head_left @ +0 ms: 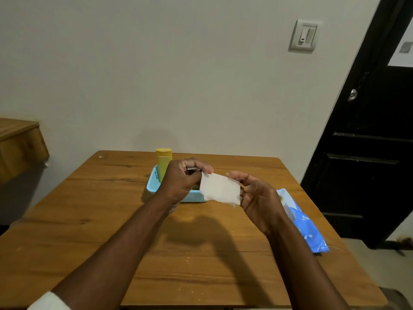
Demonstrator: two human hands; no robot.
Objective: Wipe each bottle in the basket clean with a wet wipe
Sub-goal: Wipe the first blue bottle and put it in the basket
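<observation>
Both hands — left hand (182, 179), right hand (254, 195) — pinch wet wipe (220, 189) taut; refold flat, then yellow bottle (164, 163), basket (153, 183) at 12 o'clock.

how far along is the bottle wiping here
Barely started. Done: a wet wipe is out of the blue pack. In hand: the left hand and right hand pinch its ends, spreading it above the table. Left: the yellow bottle stands untouched in the basket; other bottles are hidden.
</observation>
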